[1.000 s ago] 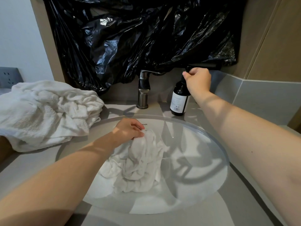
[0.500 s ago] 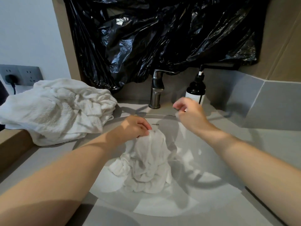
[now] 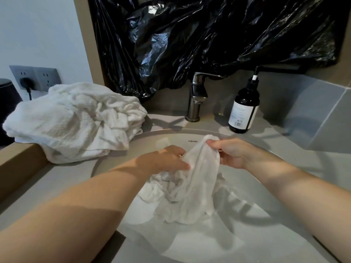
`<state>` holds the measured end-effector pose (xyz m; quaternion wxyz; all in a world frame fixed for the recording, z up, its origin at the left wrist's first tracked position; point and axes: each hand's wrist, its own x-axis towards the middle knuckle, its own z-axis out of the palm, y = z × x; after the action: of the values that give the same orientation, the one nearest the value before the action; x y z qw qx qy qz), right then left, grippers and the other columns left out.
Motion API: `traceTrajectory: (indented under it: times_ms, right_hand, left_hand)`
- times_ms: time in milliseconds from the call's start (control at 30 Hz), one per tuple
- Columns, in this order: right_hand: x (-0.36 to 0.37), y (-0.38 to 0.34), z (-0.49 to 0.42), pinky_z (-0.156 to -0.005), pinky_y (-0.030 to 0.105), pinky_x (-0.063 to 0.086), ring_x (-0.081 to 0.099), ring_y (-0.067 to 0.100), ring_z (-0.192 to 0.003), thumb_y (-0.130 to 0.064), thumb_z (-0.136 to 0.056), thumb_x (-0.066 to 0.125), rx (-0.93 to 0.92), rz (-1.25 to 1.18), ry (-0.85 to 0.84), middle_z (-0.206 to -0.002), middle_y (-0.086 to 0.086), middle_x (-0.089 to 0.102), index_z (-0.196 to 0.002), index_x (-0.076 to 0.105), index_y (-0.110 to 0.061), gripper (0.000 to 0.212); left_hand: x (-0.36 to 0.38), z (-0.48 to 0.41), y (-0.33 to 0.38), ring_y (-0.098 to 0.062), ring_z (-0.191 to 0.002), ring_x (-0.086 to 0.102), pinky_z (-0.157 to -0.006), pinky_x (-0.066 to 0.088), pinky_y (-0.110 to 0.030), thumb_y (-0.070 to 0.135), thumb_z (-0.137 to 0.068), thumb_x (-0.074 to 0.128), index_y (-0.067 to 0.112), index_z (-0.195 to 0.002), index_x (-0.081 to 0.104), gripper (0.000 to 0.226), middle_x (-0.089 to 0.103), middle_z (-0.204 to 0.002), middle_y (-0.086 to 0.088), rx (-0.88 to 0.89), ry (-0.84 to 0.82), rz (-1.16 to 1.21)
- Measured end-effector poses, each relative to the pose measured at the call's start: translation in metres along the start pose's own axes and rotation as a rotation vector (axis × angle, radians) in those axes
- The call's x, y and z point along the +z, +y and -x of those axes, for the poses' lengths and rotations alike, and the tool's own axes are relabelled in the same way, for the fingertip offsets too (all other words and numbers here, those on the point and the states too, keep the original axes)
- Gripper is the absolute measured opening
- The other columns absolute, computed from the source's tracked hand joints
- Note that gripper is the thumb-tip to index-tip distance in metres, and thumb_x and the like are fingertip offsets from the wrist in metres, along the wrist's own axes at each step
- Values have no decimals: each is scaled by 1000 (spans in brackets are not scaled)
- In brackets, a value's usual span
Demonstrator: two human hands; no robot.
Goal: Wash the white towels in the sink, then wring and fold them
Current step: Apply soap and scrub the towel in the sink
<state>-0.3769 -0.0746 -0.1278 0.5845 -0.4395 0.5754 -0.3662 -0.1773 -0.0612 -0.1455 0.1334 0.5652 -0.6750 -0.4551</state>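
A wet white towel [image 3: 191, 188] lies bunched in the white sink basin [image 3: 247, 234], its upper part lifted above the bowl. My left hand [image 3: 171, 158] grips the towel from the left side. My right hand [image 3: 228, 152] pinches its top edge near the back of the basin. A heap of other white towels [image 3: 76, 120] rests on the counter to the left of the sink.
A metal faucet [image 3: 197, 97] stands behind the basin, and a dark pump bottle [image 3: 245, 109] sits to its right. Black plastic sheeting [image 3: 209, 35] hangs over the wall behind. A wall socket [image 3: 36, 77] with a plug is at the left.
My right hand left the pump bottle, came down to the basin and took hold of the towel's top edge. My left hand kept its hold on the towel.
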Motion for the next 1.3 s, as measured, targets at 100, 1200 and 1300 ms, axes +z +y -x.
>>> traceTrajectory:
  times_ms: [100, 1200, 1300]
  right_hand:
    - [-9, -1, 2, -51, 25, 55, 66, 15, -64, -12, -91, 65, -62, -52, 135, -80, 6, 69, -93, 63, -5, 8]
    - [-7, 6, 9, -72, 38, 55, 63, 28, -78, -34, -100, 50, -5, 291, 106, -91, 13, 65, -109, 59, -2, 35]
    - [-10, 1, 14, -62, 30, 53, 60, 22, -69, -32, -99, 52, 98, 481, 46, -84, 8, 62, -104, 58, -6, 27]
  left_hand:
    - [0, -10, 9, -23, -86, 67, -81, 55, -35, 21, -84, 75, 18, -83, 67, 8, 70, -91, -7, -19, 267, 258]
    - [-11, 6, -1, -23, -108, 64, -103, 48, -38, 45, -87, 68, 18, -117, 61, 41, 66, -114, -2, -143, -35, -217]
    - [-13, 5, 7, -27, -107, 64, -100, 48, -40, 21, -94, 64, 12, -108, 64, 17, 68, -114, -11, -93, -52, 152]
